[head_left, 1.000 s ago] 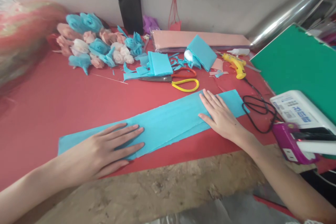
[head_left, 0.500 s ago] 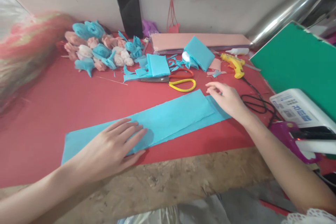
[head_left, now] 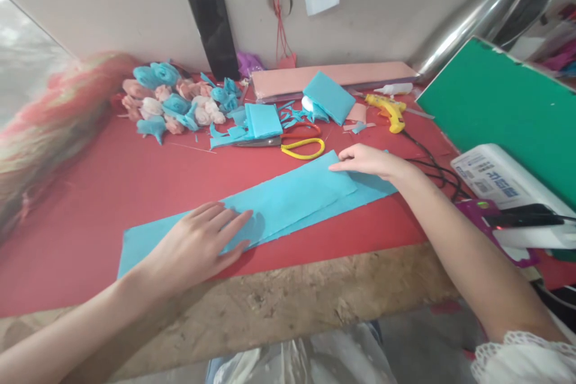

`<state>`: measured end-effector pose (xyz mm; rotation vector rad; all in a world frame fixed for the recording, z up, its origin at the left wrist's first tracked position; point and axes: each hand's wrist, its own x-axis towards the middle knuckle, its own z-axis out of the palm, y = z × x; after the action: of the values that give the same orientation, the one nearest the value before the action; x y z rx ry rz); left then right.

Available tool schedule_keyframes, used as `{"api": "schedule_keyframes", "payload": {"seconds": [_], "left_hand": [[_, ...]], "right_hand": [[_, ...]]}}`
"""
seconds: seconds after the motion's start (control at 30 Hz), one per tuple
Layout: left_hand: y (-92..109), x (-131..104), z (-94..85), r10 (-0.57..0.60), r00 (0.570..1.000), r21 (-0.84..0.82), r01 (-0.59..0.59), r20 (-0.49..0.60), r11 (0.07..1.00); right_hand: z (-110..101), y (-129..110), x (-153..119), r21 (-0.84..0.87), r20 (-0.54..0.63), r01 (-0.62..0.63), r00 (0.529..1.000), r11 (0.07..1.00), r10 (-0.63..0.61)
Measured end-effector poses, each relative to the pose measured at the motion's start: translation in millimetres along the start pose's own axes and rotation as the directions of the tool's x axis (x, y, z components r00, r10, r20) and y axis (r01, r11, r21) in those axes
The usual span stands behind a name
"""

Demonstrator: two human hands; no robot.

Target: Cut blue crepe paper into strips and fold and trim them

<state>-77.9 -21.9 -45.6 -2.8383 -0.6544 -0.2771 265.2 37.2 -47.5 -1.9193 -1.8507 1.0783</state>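
A long strip of light blue crepe paper (head_left: 288,195) lies slantwise across the red table, its upper layer folded over and overlapping a lower one at the right. My left hand (head_left: 198,243) rests flat on the strip's middle, fingers spread. At the far right corner of the upper layer, my right hand (head_left: 362,159) pinches the paper edge between thumb and fingers. Just beyond the strip lie scissors (head_left: 303,149) with one red and one yellow handle, blades partly under a folded blue paper stack (head_left: 263,120).
Blue, pink and white paper flowers (head_left: 175,102) are heaped at the back left. A yellow glue gun (head_left: 389,111) with a black cord lies back right, near a green board (head_left: 504,108). A dark phone (head_left: 213,36) leans on the wall. Pink paper (head_left: 333,77) lies behind.
My right hand has moved left and closed on the corner of the upper paper layer. My left hand stays flat on the strip. The camera view has shifted slightly.
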Motion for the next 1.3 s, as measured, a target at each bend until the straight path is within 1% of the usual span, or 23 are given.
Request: {"api": "schedule_keyframes", "payload": {"seconds": [0.07, 0.2, 0.27, 0.4, 0.47, 0.57, 0.67, 0.73, 0.83, 0.9, 1.0, 1.07, 1.13, 1.2, 1.27, 1.3], "left_hand": [[-0.7, 1.3, -0.3, -0.019, 1.000, -0.013, 0.019, 0.007, 1.000], [-6.9, 1.5, 3.2, -0.032, 0.998, -0.089, 0.027, -0.055, 0.996], [-11.4, 0.3, 4.8, -0.047, 0.997, -0.138, 0.038, -0.066, 0.990], [-19.5, -2.2, 2.7, -0.093, 0.990, -0.218, 0.068, -0.109, 0.974], [-21.2, -1.1, -0.9, -0.089, 0.986, -0.233, 0.055, -0.139, 0.971], [-18.7, 5.7, -6.2, -0.037, 0.985, -0.247, -0.006, -0.171, 0.969], [-10.7, 18.7, -7.0, 0.043, 0.984, -0.303, -0.094, -0.174, 0.948], [-4.5, 29.2, -3.3, 0.102, 0.982, -0.353, -0.153, -0.159, 0.923], [1.6, 43.9, 7.7, 0.166, 0.975, -0.398, -0.212, -0.147, 0.893], [2.8, 51.2, 16.6, 0.187, 0.975, -0.399, -0.221, -0.124, 0.890], [2.1, 58.3, 28.2, 0.233, 0.969, -0.376, -0.246, -0.080, 0.893], [2.1, 61.7, 33.3, 0.253, 0.965, -0.345, -0.261, -0.069, 0.901], [3.1, 65.5, 36.1, 0.262, 0.963, -0.295, -0.268, -0.062, 0.917], [5.1, 70.1, 37.2, 0.275, 0.961, -0.238, -0.276, -0.037, 0.931], [7.1, 75.1, 37.6, 0.292, 0.956, -0.197, -0.288, -0.008, 0.937], [7.9, 77.3, 37.6, 0.303, 0.953, -0.188, -0.297, 0.003, 0.936]], "right_hand": [[-1.8, 0.4, -1.9, 0.029, 0.039, -0.001, 0.999, 1.000, 0.000], [-3.1, 1.0, -7.6, 0.100, 0.100, -0.037, 0.995, 0.994, 0.027], [-1.7, 1.2, -11.7, 0.143, 0.128, -0.060, 0.991, 0.988, 0.041], [6.5, -0.6, -22.6, 0.225, 0.149, -0.096, 0.987, 0.970, 0.063], [14.1, -4.4, -28.8, 0.258, 0.145, -0.110, 0.987, 0.960, 0.074], [29.8, -14.8, -37.4, 0.292, 0.136, -0.121, 0.987, 0.949, 0.085], [47.6, -28.5, -42.8, 0.306, 0.131, -0.117, 0.988, 0.945, 0.080], [58.0, -36.6, -43.6, 0.313, 0.132, -0.102, 0.989, 0.944, 0.063], [68.4, -43.3, -41.7, 0.316, 0.137, -0.074, 0.990, 0.946, 0.032], [71.0, -43.2, -39.9, 0.300, 0.140, -0.052, 0.990, 0.952, 0.010], [69.0, -37.8, -38.3, 0.248, 0.129, 0.008, 0.991, 0.969, -0.041], [65.6, -32.7, -38.7, 0.202, 0.064, 0.071, 0.994, 0.977, -0.086], [62.2, -27.0, -40.4, 0.145, -0.048, 0.154, 0.988, 0.977, -0.148], [60.0, -20.2, -43.4, 0.073, -0.140, 0.245, 0.962, 0.967, -0.233], [59.2, -11.8, -46.9, 0.011, -0.157, 0.336, 0.931, 0.942, -0.330], [59.1, -7.0, -48.5, -0.043, -0.150, 0.408, 0.900, 0.912, -0.409]]}}
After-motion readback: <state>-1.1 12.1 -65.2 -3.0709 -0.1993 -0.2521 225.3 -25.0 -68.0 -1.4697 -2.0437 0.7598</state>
